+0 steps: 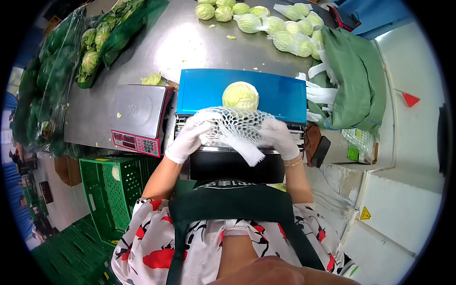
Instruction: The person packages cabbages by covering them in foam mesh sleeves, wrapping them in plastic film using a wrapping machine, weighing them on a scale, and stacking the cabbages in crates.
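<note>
A pale green cabbage [241,95] rests on a blue board [202,90] in front of me. Just below it, a white foam net sleeve [237,127] is stretched wide between my two gloved hands, its top edge at the cabbage's lower side and its narrow tail hanging down. My left hand [192,135] grips the net's left side, with the fingers curled into it. On the right side, my right hand [280,137] holds the net in the same way. Both hands wear thin white gloves, and the mesh covers part of the fingertips.
To the left stands a scale [137,114] with a red front. Netted cabbages [285,42] lie at the top right beside a green sack [356,76] of white nets. Green mesh bags [114,38] of cabbages are at the upper left, above a green crate [107,190].
</note>
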Motion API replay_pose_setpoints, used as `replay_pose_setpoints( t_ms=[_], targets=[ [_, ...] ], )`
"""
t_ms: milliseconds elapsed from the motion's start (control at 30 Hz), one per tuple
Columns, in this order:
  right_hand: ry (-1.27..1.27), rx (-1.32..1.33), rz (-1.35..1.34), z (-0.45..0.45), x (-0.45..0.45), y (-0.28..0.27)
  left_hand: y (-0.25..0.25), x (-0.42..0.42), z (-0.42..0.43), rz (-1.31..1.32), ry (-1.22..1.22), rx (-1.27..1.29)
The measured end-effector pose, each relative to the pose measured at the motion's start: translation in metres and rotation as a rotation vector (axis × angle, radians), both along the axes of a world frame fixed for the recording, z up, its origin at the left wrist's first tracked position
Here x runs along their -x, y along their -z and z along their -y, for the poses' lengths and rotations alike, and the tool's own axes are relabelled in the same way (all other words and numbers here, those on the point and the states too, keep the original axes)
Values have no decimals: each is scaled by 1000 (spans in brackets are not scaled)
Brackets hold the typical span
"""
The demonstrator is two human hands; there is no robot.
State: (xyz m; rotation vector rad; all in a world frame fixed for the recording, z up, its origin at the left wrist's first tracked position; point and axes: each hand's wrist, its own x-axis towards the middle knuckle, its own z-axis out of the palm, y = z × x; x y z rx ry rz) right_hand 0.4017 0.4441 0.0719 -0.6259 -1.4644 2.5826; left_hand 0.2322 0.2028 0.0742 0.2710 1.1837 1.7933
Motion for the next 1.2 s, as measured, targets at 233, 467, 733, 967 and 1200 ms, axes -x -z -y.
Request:
replay_pose_setpoints(
  t_ms=[233,467,733,967,1200],
  targets=[
    [554,-871,191,-29,101,69,65,52,-77,-345,-138,568],
    [189,-1075,443,-31,114,30,85,64,-106,-177,-268,174],
    [111,-444,-61,-59,127,4,66,57,-111,786,7,-289],
    [216,86,54,-80,101,25,40,82,-137,150,-182,-239],
    [334,-702,66,-5,72,44,33,72,-153,-301,-10,0]
  ],
)
